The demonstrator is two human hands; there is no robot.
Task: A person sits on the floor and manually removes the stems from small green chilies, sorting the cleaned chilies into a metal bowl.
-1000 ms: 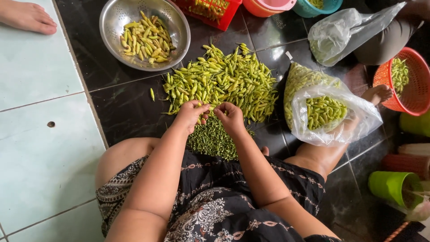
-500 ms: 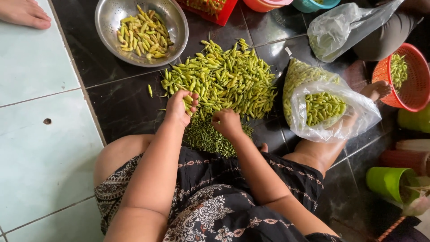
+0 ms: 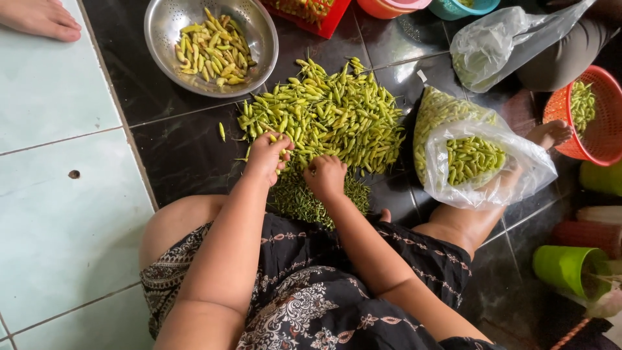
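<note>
Head view: two hands at a heap of small green chillies

Head camera looks down on a person seated on a dark tiled floor [image 3: 181,149], knees apart, with a heap of green and yellow-green chillies [image 3: 330,113] spread just ahead. The left hand [image 3: 267,154] rests at the near left edge of the heap, its fingers curled in and pinching a chilli or two. The right hand [image 3: 326,176] sits just beside it, closed loosely over something small; what it holds is hidden by the knuckles. Under and between both hands lies a darker pile of thin green stems [image 3: 304,198], touching the heap's near edge. One stray chilli [image 3: 222,131] lies apart to the left. Beyond the heap stands a steel colander [image 3: 162,39] holding plucked chillies. To the right, an open clear plastic bag [image 3: 518,168] holds more chillies beside the person's leg. A red basket [image 3: 606,129] with chillies sits further right, and another person's foot [image 3: 42,18] shows at the top left.
</note>
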